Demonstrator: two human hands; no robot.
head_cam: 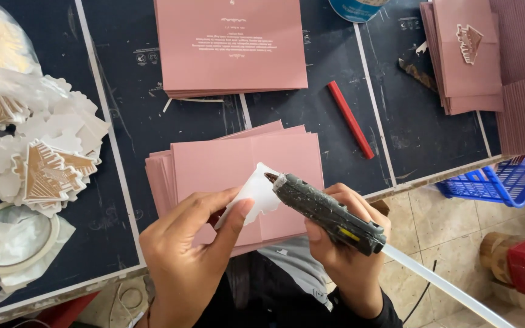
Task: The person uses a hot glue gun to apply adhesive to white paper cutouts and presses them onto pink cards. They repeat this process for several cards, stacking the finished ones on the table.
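Note:
My left hand (192,246) pinches a small white scalloped paper cutout (255,193) by its lower edge, blank side up. My right hand (344,246) grips a dark glue gun (326,212) with a clear glue stick (445,282) trailing out its back. The gun's nozzle touches the upper edge of the cutout. Both hover over a fanned stack of pink cards (238,161) on the dark table (123,91).
A second stack of pink printed cards (231,45) lies further back. Decorated cutouts (47,170) and a plastic bag sit at left, a tape roll (10,237) below them. A red stick (350,118), finished pink cards (466,54) and a blue basket (505,179) are at right.

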